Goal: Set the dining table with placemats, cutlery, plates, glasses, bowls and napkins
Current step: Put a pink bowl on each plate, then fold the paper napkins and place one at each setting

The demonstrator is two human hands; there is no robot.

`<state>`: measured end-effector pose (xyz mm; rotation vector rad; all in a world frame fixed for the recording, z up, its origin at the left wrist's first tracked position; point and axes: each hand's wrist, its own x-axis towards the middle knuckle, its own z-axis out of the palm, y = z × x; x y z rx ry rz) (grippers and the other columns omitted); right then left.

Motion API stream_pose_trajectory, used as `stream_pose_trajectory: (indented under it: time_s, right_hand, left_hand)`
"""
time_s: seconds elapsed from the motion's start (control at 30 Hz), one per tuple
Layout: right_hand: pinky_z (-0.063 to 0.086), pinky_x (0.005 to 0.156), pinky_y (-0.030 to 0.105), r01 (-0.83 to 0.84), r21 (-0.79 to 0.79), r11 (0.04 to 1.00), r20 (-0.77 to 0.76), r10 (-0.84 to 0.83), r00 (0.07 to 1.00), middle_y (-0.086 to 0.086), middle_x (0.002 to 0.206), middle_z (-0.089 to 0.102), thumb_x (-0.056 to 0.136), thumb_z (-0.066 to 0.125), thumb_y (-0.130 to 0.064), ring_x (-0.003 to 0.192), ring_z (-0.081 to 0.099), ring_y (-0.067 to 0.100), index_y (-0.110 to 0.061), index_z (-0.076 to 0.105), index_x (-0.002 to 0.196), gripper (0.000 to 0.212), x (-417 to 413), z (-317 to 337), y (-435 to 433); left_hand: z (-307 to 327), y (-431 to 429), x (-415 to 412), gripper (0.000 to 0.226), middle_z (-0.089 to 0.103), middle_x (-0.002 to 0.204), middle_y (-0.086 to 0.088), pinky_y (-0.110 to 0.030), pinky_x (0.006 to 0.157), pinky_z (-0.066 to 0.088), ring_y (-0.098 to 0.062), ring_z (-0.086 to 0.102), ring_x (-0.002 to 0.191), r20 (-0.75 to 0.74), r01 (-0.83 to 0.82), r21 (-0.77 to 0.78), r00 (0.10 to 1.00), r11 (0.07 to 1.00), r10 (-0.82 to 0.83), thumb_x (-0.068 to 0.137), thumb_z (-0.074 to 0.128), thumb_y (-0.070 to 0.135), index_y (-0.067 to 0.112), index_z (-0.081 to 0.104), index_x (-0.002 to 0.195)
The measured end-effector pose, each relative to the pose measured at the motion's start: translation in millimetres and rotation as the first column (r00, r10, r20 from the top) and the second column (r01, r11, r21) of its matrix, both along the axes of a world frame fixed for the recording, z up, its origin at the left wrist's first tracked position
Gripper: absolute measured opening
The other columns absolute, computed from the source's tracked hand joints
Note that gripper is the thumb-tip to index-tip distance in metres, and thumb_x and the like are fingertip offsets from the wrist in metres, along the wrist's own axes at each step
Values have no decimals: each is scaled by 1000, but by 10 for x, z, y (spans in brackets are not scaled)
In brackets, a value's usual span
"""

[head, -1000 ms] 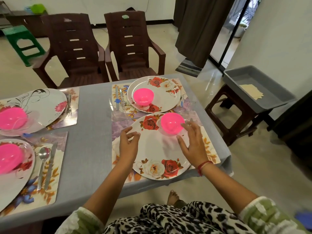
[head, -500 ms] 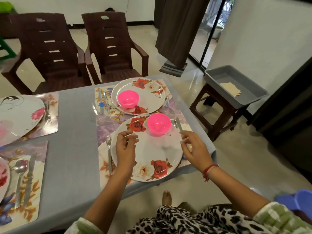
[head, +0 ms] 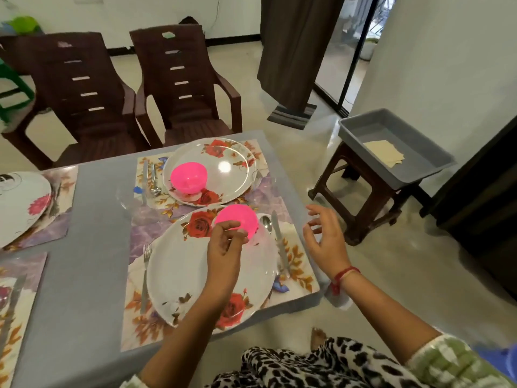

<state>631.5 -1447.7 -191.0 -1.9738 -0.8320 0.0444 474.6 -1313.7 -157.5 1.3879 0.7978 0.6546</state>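
We judge the coming move to be a reach for the napkins [head: 384, 156], the pale folded sheets lying in the grey tub [head: 430, 175] on the brown stool [head: 361, 203] at the right of the frame, well apart from the table [head: 92, 247]. That stack lies up and to the right of our right hand [head: 326, 242], which hangs off the table's right edge with its fingers spread wide and empty. The stack's longer side seems to run from upper left to lower right, along the tub. Our left hand [head: 223, 247] is farther away, over the near plate [head: 181, 275] in the lower middle, its fingers loosely curled just beside the pink bowl [head: 240, 218]; we cannot tell whether they pinch anything. The right hand is plainly the nearer one. At this setting the fork [head: 145, 273] lies left of the plate, the spoon [head: 266, 223] and knife [head: 278, 242] right of it, all on the floral placemat [head: 296, 264]; no napkin shows here yet.
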Motion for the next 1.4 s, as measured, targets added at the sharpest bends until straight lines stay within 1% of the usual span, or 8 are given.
stream_pose_trajectory:
  time_s: [0.2, 0.37, 0.67, 0.9, 1.03, 1.2, 1.3, 1.4]
  right_hand:
    - [49, 75, 11, -97, 111, 989, -55, 104, 993, -7, 118, 46, 92, 58, -13, 95, 53, -1, -21, 49, 125, 35, 872, 13, -72]
    - [49, 74, 12, -193, 153, 969, -51, 203, 978, -7, 117, 45, 91, 58, -12, 96, 52, -2, -27, 47, 123, 36, 1424, 104, -41]
    - [47, 71, 9, -236, 172, 956, -53, 248, 967, -6, 115, 43, 91, 59, -12, 94, 53, -3, -22, 51, 121, 32, 1810, 195, 94]
    - [47, 72, 12, -307, 103, 946, 27, 306, 952, -6, 114, 42, 92, 58, -13, 93, 54, 7, -17, 54, 120, 29, 2033, 351, 114]
    - [47, 70, 9, -322, 127, 938, 3, 325, 946, -7, 114, 42, 91, 59, -12, 93, 54, 3, -18, 54, 118, 28, 2210, 292, 151]
    - [47, 70, 7, -443, 168, 881, -36, 454, 890, -4, 112, 44, 91, 58, -10, 91, 52, -7, -15, 55, 115, 25, 2449, 214, 187]
    - [48, 67, 8, -541, 207, 815, -29, 558, 829, 0, 111, 46, 89, 55, -14, 88, 55, -3, -12, 55, 114, 25, 2589, 166, 194]
    - [47, 66, 7, -633, 207, 746, -27, 651, 759, 0, 110, 47, 89, 54, -17, 86, 56, 4, -11, 56, 116, 27, 2693, 57, 154]
  left_hand:
    - [95, -381, 1026, 16, 66, 91, -8, -21, 74, 50, -9, 65, 80, 37, -79, 26, 996, 997, 78, 95, 51, 5, 18, 57, 100]
    - [213, -607, 1746, 13, 67, 88, -7, -23, 77, 53, -13, 66, 83, 63, -97, 74, 994, 993, 93, 97, 51, 7, 18, 56, 101]
    - [302, -612, 2041, 17, 65, 99, -9, -30, 85, 54, -14, 66, 90, 49, -183, 86, 983, 979, 179, 96, 54, 13, 13, 55, 113]
    - [182, -663, 2264, 17, 62, 101, -7, -25, 80, 52, -15, 64, 91, 82, -202, 63, 977, 977, 196, 96, 54, 15, 20, 53, 112]
    - [117, -713, 2347, 19, 64, 100, -4, -26, 83, 52, -15, 64, 93, 64, -257, 25, 965, 966, 255, 95, 55, 18, 20, 53, 114]
    - [93, -812, 2608, 20, 64, 99, -1, -27, 83, 53, -14, 64, 93, -4, -409, 66, 912, 910, 410, 96, 54, 17, 21, 53, 115]
    - [88, -897, 2736, 18, 61, 102, -1, -31, 84, 53, -14, 64, 93, -23, -539, 71, 840, 839, 541, 97, 52, 18, 25, 51, 114]
    - [45, -1015, 2769, 22, 58, 109, -9, -38, 87, 54, -21, 63, 95, -64, -637, 68, 766, 768, 640, 98, 50, 17, 18, 48, 120]
